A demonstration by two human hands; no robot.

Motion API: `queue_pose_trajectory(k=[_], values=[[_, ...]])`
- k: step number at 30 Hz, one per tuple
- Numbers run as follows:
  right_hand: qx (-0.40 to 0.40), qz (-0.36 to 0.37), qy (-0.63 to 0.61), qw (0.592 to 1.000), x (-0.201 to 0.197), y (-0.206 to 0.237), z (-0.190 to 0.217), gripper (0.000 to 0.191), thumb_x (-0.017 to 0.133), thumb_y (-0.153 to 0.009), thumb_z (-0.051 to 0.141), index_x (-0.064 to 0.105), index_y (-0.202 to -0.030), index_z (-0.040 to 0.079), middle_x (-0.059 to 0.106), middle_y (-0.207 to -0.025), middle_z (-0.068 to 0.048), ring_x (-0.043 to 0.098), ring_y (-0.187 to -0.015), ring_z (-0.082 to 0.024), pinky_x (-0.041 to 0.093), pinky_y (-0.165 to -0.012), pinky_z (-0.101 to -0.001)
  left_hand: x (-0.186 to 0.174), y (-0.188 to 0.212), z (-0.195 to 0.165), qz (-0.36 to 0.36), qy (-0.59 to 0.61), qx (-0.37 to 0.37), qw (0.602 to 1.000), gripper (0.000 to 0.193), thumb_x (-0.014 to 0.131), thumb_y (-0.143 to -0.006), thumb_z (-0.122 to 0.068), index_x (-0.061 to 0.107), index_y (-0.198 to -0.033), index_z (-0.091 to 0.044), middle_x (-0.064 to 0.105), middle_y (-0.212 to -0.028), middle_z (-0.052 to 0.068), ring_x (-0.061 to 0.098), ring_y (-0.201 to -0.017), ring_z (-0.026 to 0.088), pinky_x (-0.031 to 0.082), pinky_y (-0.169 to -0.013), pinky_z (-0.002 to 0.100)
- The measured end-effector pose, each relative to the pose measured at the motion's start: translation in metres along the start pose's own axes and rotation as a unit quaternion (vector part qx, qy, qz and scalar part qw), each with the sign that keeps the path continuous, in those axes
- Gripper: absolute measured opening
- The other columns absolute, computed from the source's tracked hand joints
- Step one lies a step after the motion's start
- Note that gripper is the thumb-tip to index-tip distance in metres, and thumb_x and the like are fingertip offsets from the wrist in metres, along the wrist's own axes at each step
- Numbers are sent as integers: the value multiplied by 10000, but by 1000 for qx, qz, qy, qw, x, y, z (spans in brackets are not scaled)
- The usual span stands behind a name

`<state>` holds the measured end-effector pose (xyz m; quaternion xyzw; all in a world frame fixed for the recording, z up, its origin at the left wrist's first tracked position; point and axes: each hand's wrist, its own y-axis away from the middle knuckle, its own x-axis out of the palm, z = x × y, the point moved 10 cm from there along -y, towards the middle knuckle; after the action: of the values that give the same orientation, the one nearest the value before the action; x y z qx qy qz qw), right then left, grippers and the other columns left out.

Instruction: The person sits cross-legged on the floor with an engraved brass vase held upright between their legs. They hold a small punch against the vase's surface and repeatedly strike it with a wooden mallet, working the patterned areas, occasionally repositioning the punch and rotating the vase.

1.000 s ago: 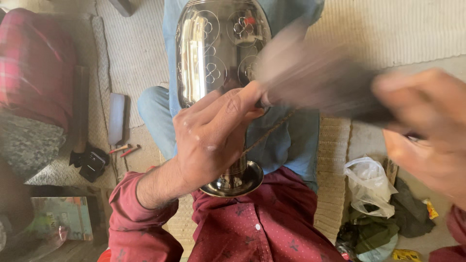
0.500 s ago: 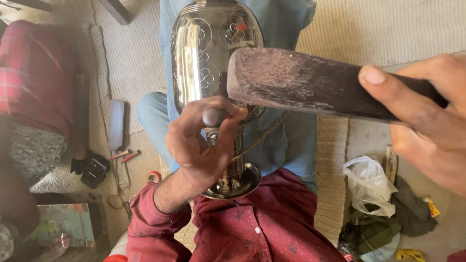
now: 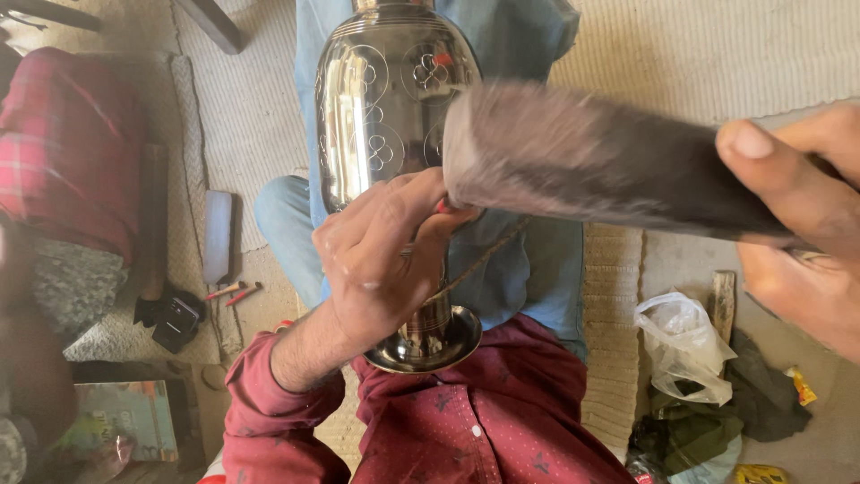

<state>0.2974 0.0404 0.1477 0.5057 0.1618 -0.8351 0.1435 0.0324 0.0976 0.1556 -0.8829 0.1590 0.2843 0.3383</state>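
A shiny engraved metal vase lies lengthwise on my lap, its round foot toward my chest. My left hand rests against its neck, fingers pinched around a small tool whose reddish end shows near the fingertips; the tool itself is mostly hidden. My right hand grips the handle end of a dark wooden mallet, whose blurred blunt head hangs over my left fingers and the vase's belly. A thin cord runs across the vase's stem.
A woven mat covers the floor. At left lie a red plaid cloth, a flat grey stone, red pencils and a small black object. At right sit a white plastic bag and dark cloth.
The mallet has swung up and down over the half second steps, now blurred close above my left fingers. My left hand has stayed on the vase's neck, shifting slightly.
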Motion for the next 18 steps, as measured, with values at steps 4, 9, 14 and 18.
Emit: queue_pose_trajectory(k=[4, 9, 14, 18], values=[[18, -1, -13, 1000, 5, 4, -9, 677, 722, -784, -48, 520, -1417, 83, 627, -1119, -163, 626, -797, -203, 517, -648, -326, -3, -8, -3, 9, 5, 0, 1000, 462, 832, -933, 62, 600, -1317, -48, 727, -1090, 100, 728, -844, 217, 569, -706, 306], [41, 4, -20, 999, 8, 0, -15, 592, 725, -790, -46, 542, -1351, 7, 631, -1134, -181, 651, -834, -220, 532, -667, -336, -4, -10, -7, 14, 4, 4, 1000, 481, 832, -931, 71, 594, -1329, -52, 732, -1113, 90, 717, -825, 199, 557, -691, 289], [20, 43, 8, 999, 21, -2, -8, 517, 728, -795, -43, 564, -1285, -70, 635, -1149, -200, 677, -870, -238, 547, -685, -346, 0, -14, -8, 44, -24, 6, 999, 499, 839, -902, 47, 602, -1324, -79, 738, -1136, 40, 676, -764, 168, 519, -637, 288], [189, 3, -25, 982, 27, 16, -38, 604, 759, -777, -70, 568, -1350, -89, 665, -990, -163, 666, -767, -214, 548, -660, -348, 7, -21, -9, 95, -26, 16, 995, 443, 812, -963, 13, 611, -1336, -118, 751, -1133, -45, 644, -715, 115, 526, -619, 281]])
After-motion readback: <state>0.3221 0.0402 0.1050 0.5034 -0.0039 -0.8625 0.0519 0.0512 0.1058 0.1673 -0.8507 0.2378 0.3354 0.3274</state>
